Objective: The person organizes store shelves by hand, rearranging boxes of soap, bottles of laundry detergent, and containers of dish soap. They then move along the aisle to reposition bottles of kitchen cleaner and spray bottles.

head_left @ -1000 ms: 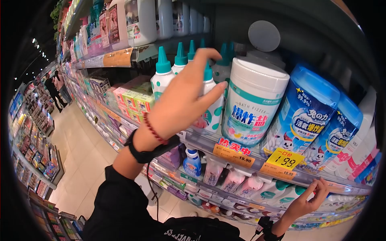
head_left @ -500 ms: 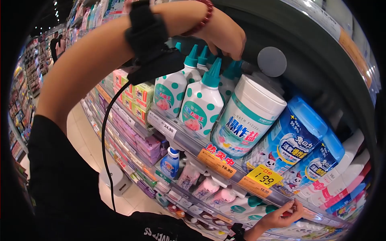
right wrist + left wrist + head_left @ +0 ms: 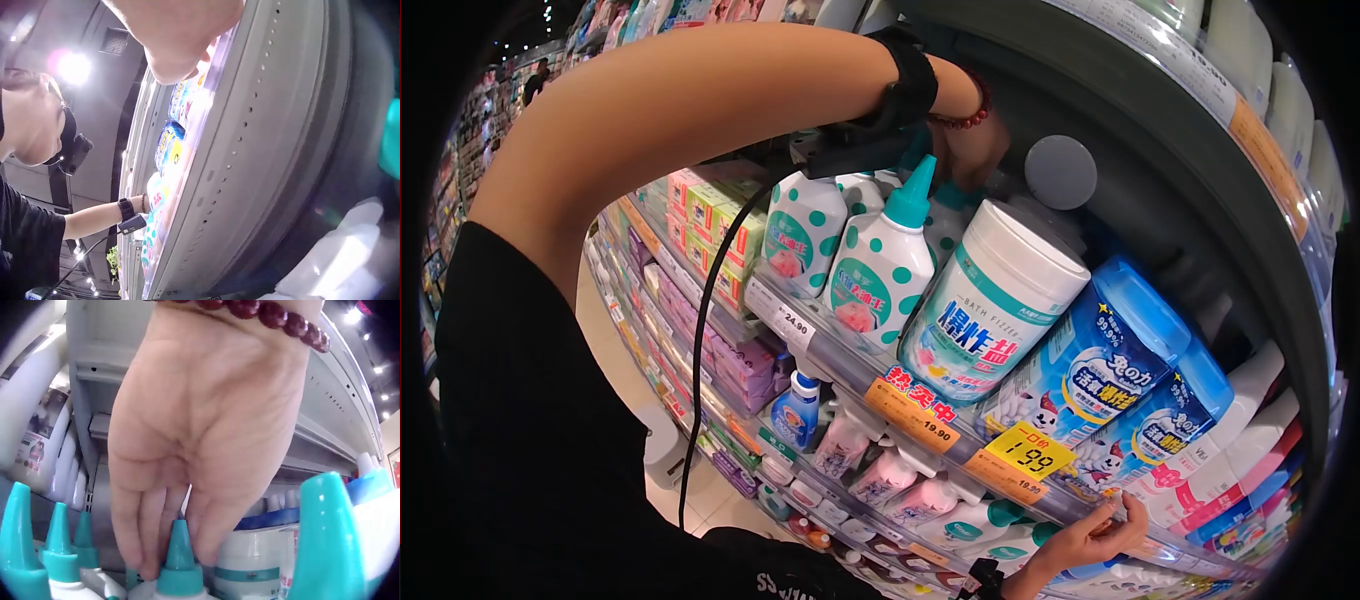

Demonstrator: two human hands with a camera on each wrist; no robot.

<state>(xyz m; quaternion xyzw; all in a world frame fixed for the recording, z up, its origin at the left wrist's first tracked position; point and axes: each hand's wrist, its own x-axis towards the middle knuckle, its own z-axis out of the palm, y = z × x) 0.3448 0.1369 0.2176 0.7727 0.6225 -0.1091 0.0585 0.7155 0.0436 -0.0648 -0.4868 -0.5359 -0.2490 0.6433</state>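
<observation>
My left hand [image 3: 972,150] reaches down into the back of the shelf, among white bottles with teal pointed caps. In the left wrist view its fingers [image 3: 147,531] and thumb point downward on either side of one teal cap [image 3: 180,565]. Nearer the shelf front stands a white bottle with green dots [image 3: 880,265], and beside it a white tub labelled BATH FIZZER [image 3: 990,300]. My right hand [image 3: 1105,535] rests at the shelf's front edge, fingers loosely curled, below the blue bags or tubs [image 3: 1100,350]; it holds nothing visible.
Price tags [image 3: 1025,455] line the shelf rail. A round grey disc [image 3: 1061,172] stands behind the white tub. Small boxes [image 3: 718,225] sit to the left, and a lower shelf carries a blue bottle [image 3: 796,410] and pink bottles. An upper shelf [image 3: 1160,75] overhangs the back. A cable [image 3: 703,340] hangs from the left wrist.
My left hand has moved up over the front bottles, then down behind them toward the back row. The view has tilted and shifted; my right hand stays by the shelf edge.
</observation>
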